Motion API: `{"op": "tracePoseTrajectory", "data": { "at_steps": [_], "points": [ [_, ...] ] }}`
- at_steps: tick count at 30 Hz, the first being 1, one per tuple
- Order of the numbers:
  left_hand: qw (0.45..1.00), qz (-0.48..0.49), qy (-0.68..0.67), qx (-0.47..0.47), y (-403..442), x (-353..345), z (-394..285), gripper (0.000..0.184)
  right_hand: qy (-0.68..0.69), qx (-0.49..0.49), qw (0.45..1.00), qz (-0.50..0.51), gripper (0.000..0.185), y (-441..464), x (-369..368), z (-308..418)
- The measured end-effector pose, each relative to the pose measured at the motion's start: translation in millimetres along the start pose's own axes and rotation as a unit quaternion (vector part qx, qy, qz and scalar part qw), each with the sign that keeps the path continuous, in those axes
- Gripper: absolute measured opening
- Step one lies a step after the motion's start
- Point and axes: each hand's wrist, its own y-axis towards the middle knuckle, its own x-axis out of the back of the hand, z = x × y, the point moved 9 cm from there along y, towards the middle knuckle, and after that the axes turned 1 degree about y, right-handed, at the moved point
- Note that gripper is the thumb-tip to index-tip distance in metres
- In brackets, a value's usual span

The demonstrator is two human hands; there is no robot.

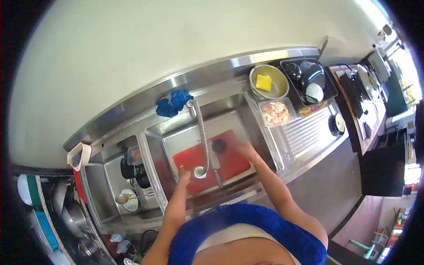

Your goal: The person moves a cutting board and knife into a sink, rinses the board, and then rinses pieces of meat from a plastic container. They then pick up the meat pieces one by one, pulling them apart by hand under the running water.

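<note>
— Start with the red board (234,163). Lying where?
— Down in the large middle basin (176,138), across its near part, between the left hand (184,176) and the right hand (245,149). Flat or nearly so, in red parts with a pale, shiny strip between; impossible to tell whether one board or two.
— And relative to the left hand?
— Just to the right of it, with that hand at the left edge. Can't tell from here whether clenched on the edge or only resting there.
— Now the right hand.
— Over the right part of the board, toward the far right corner. Blurred; can't tell whether released or grasping anything.
— Anything between the hands?
— Yes, a dark round thing (218,145) by the board's far side, too unclear to name. Also the metal spout (203,137), curving down from the far rim, with its end above the board, close to the left hand.
— Look around the basin too.
— On the far ledge, a blue cloth (172,104) beside the spout's base. To the right, a steel bowl (279,88) with a yellow sponge (263,82) inside, and nearer, a clear container (276,113) of pale food pieces. In the left basin (112,170), a ladle (122,199) and dark cookware (142,176).
</note>
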Motion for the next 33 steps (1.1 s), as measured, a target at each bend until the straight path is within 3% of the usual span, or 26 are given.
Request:
{"op": "tracePoseTrajectory", "data": {
  "at_steps": [1,2,4,6,8,10,11,13,15,17,19,21,23,26,30,31,33],
  "points": [
    [1.0,-0.005,0.023,0.002,0,4,-3,0.041,-0.106,0.088,0.99,-0.013,0.036,-7,11,38],
    [0.999,-0.012,0.044,0.001,1,7,-6,0.041,-0.104,0.088,0.991,-0.018,0.036,-10,21,48],
    [0.998,-0.014,0.055,-0.02,-11,8,-17,0.045,0.028,0.039,0.984,-0.171,0.018,-18,67,46],
    [0.996,-0.021,0.067,-0.059,-26,11,-30,0.053,-0.024,0.028,0.945,-0.325,0.02,-31,117,47],
    [0.995,-0.017,0.07,-0.073,-21,13,-22,0.055,0.049,0.054,0.895,-0.439,0.028,-43,164,40],
    [0.993,-0.009,0.076,-0.088,-27,15,-21,0.057,0.009,0.06,0.832,-0.552,0.04,-54,199,30],
    [0.993,-0.009,0.084,-0.083,-32,14,-21,0.056,0.01,0.062,0.832,-0.551,0.04,-51,205,23],
    [0.993,-0.015,0.089,-0.082,-42,16,-33,0.055,0.168,-0.107,0.841,-0.503,0.047,-34,204,-24],
    [0.992,0.064,0.035,-0.105,-57,7,-47,0.048,0.196,-0.08,0.859,-0.467,0.047,-21,202,-34],
    [0.99,0.051,-0.012,-0.133,-88,13,-84,0.045,0.222,-0.057,0.873,-0.431,0.048,-8,198,-55],
    [0.985,0.041,-0.055,-0.158,-126,17,-126,0.041,0.314,0.031,0.861,-0.4,0.045,-3,192,-72],
    [0.964,-0.074,-0.04,-0.252,-163,39,-173,0.036,0.308,0.019,0.86,-0.408,0.04,-33,179,-60],
    [0.906,-0.152,-0.073,-0.388,-217,48,-228,0.038,0.287,-0.006,0.876,-0.388,0.025,-67,161,-52],
    [0.856,-0.14,-0.019,-0.498,-295,34,-300,0.038,0.191,0.014,0.922,-0.336,0.022,-89,144,-52],
    [0.835,-0.043,-0.022,-0.548,-368,7,-356,0.037,0.249,0.071,0.931,-0.258,0.017,-124,124,41],
    [0.821,-0.021,-0.032,-0.569,-384,4,-366,0.036,0.246,0.04,0.946,-0.208,0.018,-135,116,77],
    [0.753,-0.035,0.044,-0.655,-424,5,-385,0.035,0.251,0.062,0.951,-0.171,0.025,-152,108,142]
  ]
}}
